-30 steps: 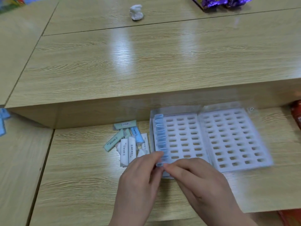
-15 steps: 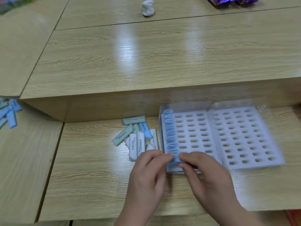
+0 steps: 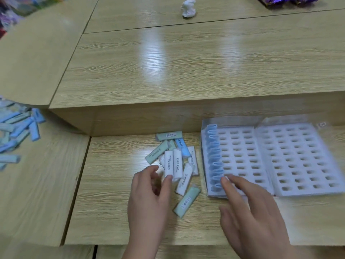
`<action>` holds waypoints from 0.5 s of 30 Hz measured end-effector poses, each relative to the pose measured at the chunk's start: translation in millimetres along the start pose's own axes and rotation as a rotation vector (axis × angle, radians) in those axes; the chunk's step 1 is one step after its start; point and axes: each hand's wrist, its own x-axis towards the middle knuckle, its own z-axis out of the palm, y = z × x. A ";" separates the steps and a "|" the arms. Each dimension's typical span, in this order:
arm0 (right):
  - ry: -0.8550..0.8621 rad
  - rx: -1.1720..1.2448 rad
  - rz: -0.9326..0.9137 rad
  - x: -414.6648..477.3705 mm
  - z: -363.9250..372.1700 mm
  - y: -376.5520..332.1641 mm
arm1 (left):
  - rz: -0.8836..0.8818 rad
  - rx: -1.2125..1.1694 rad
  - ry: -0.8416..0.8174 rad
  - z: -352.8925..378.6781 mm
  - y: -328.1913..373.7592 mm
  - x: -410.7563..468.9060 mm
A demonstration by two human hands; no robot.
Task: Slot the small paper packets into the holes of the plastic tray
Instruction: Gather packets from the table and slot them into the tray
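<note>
Looking down from the head camera, we see the white plastic tray (image 3: 264, 156) lying flat on the lower wooden desk (image 3: 112, 212), to the right of centre, its two panels of oval holes side by side. We find only the leftmost column filled: a row of blue packets (image 3: 213, 156) stands upright in it from the far edge to the near one, and the other holes we can make out are bare. The right hand (image 3: 252, 212) is released, its fingers spread and fairly straight, and the fingertips (image 3: 225, 181) rest on the tray's near left corner, just beside the nearest blue packets in the row; it grasps nothing. To the left of the tray lies a loose pile of packets (image 3: 175, 157), white, green and blue, overlapping each other flat on the desk, with one green packet (image 3: 187, 200) lying apart from it, nearer to us. The left hand (image 3: 149, 193) sits at the near edge of this pile with fingers loosely curved; we see the thumb tip against the near end of a white packet (image 3: 169, 163), yet nothing is clasped between thumb and fingers. Farther left, on a neighbouring desk, a second heap of blue and green packets (image 3: 16, 131) is spread out, somewhat blurred. Behind the tray rises a higher desk top (image 3: 168, 62), where we notice a small white lump (image 3: 189, 8) and, at the far right edge, a shiny purple wrapper (image 3: 289, 0).
</note>
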 end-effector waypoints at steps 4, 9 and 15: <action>-0.110 0.068 0.061 21.8 11.5 -49.4 | -0.010 0.138 -0.023 3.1 12.9 20.2; -0.344 -0.043 0.340 55.3 49.9 -74.4 | -0.027 0.206 -0.038 3.7 12.5 34.4; -0.522 -0.204 0.479 78.6 55.0 -80.5 | -0.042 0.165 -0.038 -16.3 -8.2 37.9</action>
